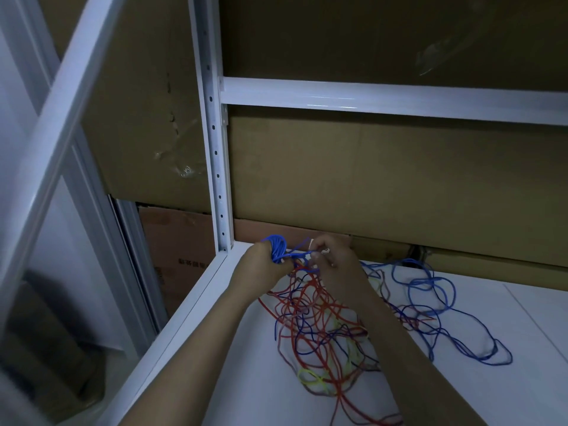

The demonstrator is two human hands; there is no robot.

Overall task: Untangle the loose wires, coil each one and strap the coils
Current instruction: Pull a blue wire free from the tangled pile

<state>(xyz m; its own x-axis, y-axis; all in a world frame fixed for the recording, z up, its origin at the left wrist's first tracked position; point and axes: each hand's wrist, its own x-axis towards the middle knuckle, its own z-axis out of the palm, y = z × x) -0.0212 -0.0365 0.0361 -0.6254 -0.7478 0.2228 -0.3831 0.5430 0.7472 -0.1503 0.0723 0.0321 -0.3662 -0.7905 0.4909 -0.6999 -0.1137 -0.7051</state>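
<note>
A dim storage corner: brown cardboard sheets (368, 179) stand behind a white metal rack, whose perforated upright (215, 149) rises at the far left corner of a white shelf (522, 318). A white crossbar (368, 98) runs rightward from that upright, above the shelf.

At the far left of the shelf, close to the upright's foot, both hands work together. The left hand (264, 262) has its fingers curled round a blue coil (276, 245) of wire, several loops bunched together and standing up out of the fist. The right hand (332, 259) sits just beside it, fingertips pinched on a small white strap (312, 245) (too small and blurred to tell its exact kind), with a blue strand running from the coil toward those fingertips.

Below and near to the hands, a tangle of red wires (316, 327) lies spread on the shelf, with darker blue strands threaded through it. A yellow-green wire (310, 376) loops at the near edge of that tangle. To the right, a loose blue wire (430, 296) wanders in open loops across the shelf, reaching well toward the right side; part of it passes under the right forearm.

Left of the rack, a reddish-brown carton (181, 241) with printed text stands low against the wall.
</note>
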